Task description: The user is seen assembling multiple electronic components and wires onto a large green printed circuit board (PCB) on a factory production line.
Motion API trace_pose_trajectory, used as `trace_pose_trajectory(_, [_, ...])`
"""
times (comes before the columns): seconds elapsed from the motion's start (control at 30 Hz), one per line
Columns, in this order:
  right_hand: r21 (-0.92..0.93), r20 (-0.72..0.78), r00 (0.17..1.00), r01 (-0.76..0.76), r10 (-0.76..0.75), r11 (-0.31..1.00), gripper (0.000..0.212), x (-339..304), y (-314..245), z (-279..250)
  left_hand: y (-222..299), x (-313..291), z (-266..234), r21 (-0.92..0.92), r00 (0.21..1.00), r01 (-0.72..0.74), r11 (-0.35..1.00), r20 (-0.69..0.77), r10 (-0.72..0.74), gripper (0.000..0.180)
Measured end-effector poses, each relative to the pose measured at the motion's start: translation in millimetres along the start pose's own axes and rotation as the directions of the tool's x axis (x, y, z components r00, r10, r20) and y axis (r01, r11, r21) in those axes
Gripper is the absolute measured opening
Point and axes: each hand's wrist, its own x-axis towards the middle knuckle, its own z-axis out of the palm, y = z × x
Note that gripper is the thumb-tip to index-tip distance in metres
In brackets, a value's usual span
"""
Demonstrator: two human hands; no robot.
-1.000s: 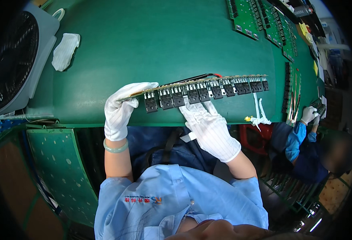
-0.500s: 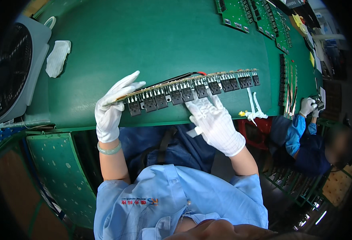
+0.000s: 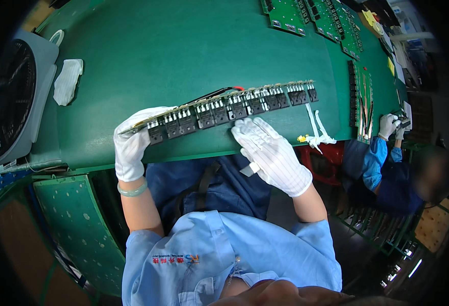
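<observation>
My left hand [image 3: 131, 145], in a white glove, is closed on the left end of a long narrow circuit board [image 3: 204, 103]. The board is held tilted edge-on above the green table, its right end higher. A row of black transistors [image 3: 213, 116] hangs from its near edge on metal legs, and a black and red wire [image 3: 219, 93] lies behind it. Just under the middle transistors is my gloved right hand [image 3: 273, 155], fingers bunched together. From its thumb side sticks a small flat grey-white piece [image 3: 250, 169], mostly hidden in the hand.
A fan [image 3: 18, 97] stands at the left beside a white glove [image 3: 67, 81]. White strips [image 3: 316, 133] lie near the table's front edge. Green circuit boards [image 3: 288, 18] sit at the far right, with another long board [image 3: 359, 102] nearer. A co-worker's gloved hands [image 3: 390, 126] are at the right.
The board has shifted slightly left, and my left fingers have closed over its end. My right hand's fingers have drawn together and away from the transistors. The whole view has moved a little.
</observation>
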Motion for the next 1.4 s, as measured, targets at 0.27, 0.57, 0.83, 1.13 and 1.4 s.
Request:
trace_pose_trajectory(0.27, [-0.139, 0.101, 0.990, -0.084, 0.098, 0.987, 0.054, -7, -20, -2, -4, -9, -38, -0.081, 0.995, -0.093, 0.992, -0.031, 0.091, 0.031])
trace_pose_trajectory(0.57, [-0.252, 0.150, 0.984, -0.051, 0.091, 0.966, 0.055, 1, -33, 25, -2, -8, -35, -0.105, 0.996, -0.088, 0.991, -0.017, 0.087, 0.032])
trace_pose_trajectory(0.83, [-0.049, 0.134, 0.983, -0.123, 0.129, 0.991, 0.048, -4, -21, -8, -4, -9, -35, -0.095, 0.993, -0.113, 0.989, -0.038, 0.110, 0.032])
trace_pose_trajectory(1.13, [-0.081, 0.054, 0.989, -0.134, 0.139, 0.988, 0.040, -21, 0, 13, -11, -4, -39, -0.102, 0.980, -0.186, 0.977, 0.046, 0.191, 0.031])
trace_pose_trajectory(1.4, [0.768, -0.233, 0.574, -0.386, 0.785, 0.511, 0.039, -54, -1, 8, -24, -12, -56, -0.131, 0.990, -0.143, 0.981, -0.031, 0.140, 0.033])
